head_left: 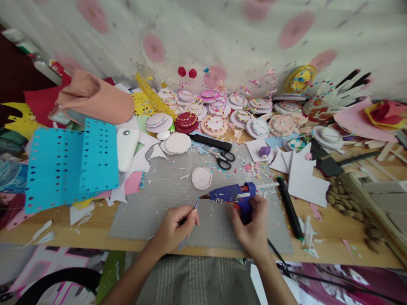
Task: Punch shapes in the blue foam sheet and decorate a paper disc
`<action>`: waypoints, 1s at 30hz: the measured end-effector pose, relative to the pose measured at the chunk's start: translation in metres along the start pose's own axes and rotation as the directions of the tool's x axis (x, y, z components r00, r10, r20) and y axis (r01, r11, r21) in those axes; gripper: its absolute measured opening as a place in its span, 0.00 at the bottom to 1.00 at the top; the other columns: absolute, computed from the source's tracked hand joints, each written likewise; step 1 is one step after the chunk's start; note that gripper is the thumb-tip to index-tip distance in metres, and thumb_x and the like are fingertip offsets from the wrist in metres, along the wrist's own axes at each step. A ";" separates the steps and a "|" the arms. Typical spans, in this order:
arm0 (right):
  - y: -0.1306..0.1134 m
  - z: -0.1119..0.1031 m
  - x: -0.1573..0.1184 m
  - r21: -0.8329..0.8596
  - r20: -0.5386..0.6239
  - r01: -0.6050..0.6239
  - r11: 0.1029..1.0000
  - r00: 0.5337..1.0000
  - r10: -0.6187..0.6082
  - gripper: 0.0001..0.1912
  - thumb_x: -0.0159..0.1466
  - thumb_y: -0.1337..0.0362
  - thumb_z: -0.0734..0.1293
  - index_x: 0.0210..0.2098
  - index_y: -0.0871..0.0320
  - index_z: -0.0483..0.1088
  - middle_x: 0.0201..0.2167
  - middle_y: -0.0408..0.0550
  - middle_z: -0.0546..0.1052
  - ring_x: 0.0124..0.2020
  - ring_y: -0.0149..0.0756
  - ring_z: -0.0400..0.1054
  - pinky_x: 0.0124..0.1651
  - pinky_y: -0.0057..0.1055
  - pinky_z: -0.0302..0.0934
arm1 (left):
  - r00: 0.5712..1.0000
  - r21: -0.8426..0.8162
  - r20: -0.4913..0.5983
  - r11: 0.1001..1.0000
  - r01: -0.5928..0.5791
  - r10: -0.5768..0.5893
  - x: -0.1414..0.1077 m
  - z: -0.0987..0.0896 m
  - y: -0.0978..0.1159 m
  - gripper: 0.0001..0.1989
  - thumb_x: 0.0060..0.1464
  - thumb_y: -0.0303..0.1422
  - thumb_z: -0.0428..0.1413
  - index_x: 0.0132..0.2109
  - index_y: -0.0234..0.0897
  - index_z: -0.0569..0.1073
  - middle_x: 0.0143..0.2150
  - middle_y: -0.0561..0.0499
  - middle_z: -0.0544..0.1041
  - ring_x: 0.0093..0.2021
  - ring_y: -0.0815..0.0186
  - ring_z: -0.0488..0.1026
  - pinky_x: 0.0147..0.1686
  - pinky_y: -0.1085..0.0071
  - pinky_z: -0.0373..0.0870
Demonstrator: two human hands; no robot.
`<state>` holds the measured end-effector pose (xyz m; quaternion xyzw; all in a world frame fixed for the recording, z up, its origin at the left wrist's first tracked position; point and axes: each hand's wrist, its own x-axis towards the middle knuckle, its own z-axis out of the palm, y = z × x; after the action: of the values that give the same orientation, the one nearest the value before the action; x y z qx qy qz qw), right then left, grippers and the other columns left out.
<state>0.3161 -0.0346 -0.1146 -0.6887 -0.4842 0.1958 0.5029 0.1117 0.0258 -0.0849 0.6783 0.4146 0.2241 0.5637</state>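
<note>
Head view: right hand (252, 224) at lower center-right wraps the handle of a blue glue gun (227, 194), nozzle pointing left, while left hand (178, 224) at lower center has thumb and fingers pinched together on a thin purplish item (196, 205), its upper tip right by the nozzle, contact can't tell. White paper disc (201, 178) lies mid-frame on gray cutting mat (152, 190), just above the nozzle; black-handled scissors (225, 163) sit above right of it, black marker (290, 207) right of the gun, blue punched sheet (71, 165) at left.
</note>
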 end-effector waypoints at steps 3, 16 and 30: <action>-0.001 0.000 0.000 0.006 0.006 0.003 1.000 1.000 -0.003 0.21 0.60 0.65 0.67 0.50 0.54 0.56 0.40 0.50 0.70 0.40 0.38 0.68 0.40 0.35 0.65 | 1.000 -0.003 0.001 1.000 -0.004 0.004 0.000 0.000 0.000 0.17 0.63 0.34 0.45 0.27 0.35 0.67 0.16 0.60 0.61 0.17 0.75 0.58 0.20 0.79 0.54; -0.001 0.001 0.001 -0.072 -0.185 -0.086 0.994 0.980 0.071 0.23 0.57 0.59 0.70 0.47 0.55 0.57 0.37 0.46 0.68 0.34 0.36 0.66 0.33 0.30 0.62 | 1.000 -0.076 -0.004 0.997 0.012 -0.012 0.000 0.000 -0.003 0.17 0.63 0.36 0.45 0.28 0.35 0.67 0.16 0.60 0.62 0.17 0.75 0.58 0.20 0.79 0.55; -0.035 -0.020 0.006 -0.399 -0.041 0.277 0.874 0.947 -0.319 0.15 0.59 0.58 0.68 0.41 0.58 0.61 0.36 0.52 0.69 0.38 0.42 0.65 0.39 0.37 0.64 | 0.949 -0.168 -0.241 0.972 0.164 -0.202 0.006 0.018 0.008 0.20 0.56 0.44 0.49 0.24 0.34 0.72 0.14 0.58 0.61 0.15 0.72 0.60 0.16 0.77 0.55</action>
<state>0.3176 -0.0391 -0.0740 -0.7009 -0.5863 -0.0206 0.4056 0.1309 0.0201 -0.0829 0.5592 0.5278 0.2862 0.5717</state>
